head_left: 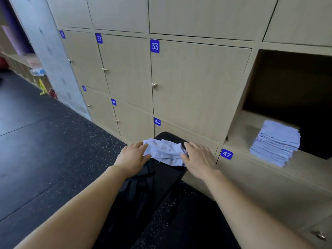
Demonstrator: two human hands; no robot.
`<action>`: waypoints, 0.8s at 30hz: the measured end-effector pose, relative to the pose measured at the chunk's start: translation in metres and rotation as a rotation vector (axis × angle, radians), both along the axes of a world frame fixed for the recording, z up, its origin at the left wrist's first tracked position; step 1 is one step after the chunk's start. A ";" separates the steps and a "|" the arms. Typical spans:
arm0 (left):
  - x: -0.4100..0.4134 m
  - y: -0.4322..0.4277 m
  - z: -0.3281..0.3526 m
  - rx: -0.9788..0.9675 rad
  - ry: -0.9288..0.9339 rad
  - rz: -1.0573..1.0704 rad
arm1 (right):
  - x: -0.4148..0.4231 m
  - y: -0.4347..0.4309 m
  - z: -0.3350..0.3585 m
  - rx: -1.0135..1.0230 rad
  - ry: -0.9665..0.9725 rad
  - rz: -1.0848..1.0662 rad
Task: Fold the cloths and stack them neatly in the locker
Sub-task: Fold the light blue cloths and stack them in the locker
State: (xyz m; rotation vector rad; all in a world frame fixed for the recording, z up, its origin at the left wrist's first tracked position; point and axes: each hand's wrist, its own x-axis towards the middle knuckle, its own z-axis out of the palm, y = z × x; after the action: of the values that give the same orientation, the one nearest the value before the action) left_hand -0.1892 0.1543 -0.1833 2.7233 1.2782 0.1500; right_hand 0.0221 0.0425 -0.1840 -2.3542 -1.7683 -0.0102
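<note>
A crumpled pale blue cloth [164, 152] lies on the far end of a black padded bench [165, 175]. My left hand [132, 158] touches its left edge, with fingers and thumb either side of a fold. At the cloth's right edge my right hand [199, 159] lies with fingers fairly straight. A tall stack of folded pale blue cloths [276, 142] sits in the open locker [291, 83] to the right, near its front edge.
A wall of closed beige lockers [197, 83] with blue number plates 33, 48 and 47 stands right behind the bench. Dark speckled rubber floor [45, 150] spreads to the left. A yellow floor sign [42, 87] stands far left by a grey pillar.
</note>
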 end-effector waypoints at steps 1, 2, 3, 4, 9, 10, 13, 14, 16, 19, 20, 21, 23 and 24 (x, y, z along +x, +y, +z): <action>-0.001 0.005 -0.008 -0.006 -0.010 -0.001 | 0.000 0.005 -0.006 -0.017 0.003 0.002; 0.000 0.010 -0.017 -0.013 -0.017 -0.003 | 0.001 0.011 -0.012 -0.033 0.004 0.001; 0.000 0.015 -0.026 -0.020 -0.018 -0.005 | 0.002 0.016 -0.018 -0.046 0.007 -0.002; 0.002 0.021 -0.035 -0.026 -0.018 -0.004 | 0.004 0.021 -0.024 -0.053 0.009 -0.004; 0.013 0.052 -0.075 -0.020 0.037 0.015 | 0.017 0.061 -0.056 -0.111 -0.008 0.021; 0.017 0.058 -0.083 -0.019 0.050 0.025 | 0.020 0.071 -0.062 -0.115 -0.009 0.028; 0.031 0.076 -0.105 -0.019 0.066 0.060 | 0.028 0.103 -0.077 -0.117 0.001 0.054; 0.036 0.081 -0.112 -0.015 0.068 0.073 | 0.030 0.115 -0.082 -0.119 0.013 0.061; 0.046 0.089 -0.126 -0.021 0.073 0.102 | 0.034 0.137 -0.090 -0.129 0.033 0.072; 0.060 0.096 -0.144 -0.049 0.083 0.139 | 0.039 0.168 -0.104 -0.158 0.056 0.110; 0.064 0.097 -0.148 -0.056 0.079 0.146 | 0.040 0.178 -0.109 -0.165 0.061 0.127; 0.067 0.098 -0.153 -0.063 0.077 0.151 | 0.041 0.186 -0.114 -0.175 0.069 0.140; 0.071 0.100 -0.161 -0.059 0.072 0.164 | 0.042 0.200 -0.123 -0.212 0.099 0.149; 0.073 0.101 -0.165 -0.048 0.068 0.175 | 0.042 0.204 -0.126 -0.235 0.118 0.146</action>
State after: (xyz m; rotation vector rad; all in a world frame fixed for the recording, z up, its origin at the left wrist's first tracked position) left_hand -0.1165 0.2554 -0.3482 2.5951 1.5178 0.0430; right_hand 0.0643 0.2464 -0.3104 -2.3143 -1.9714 0.3695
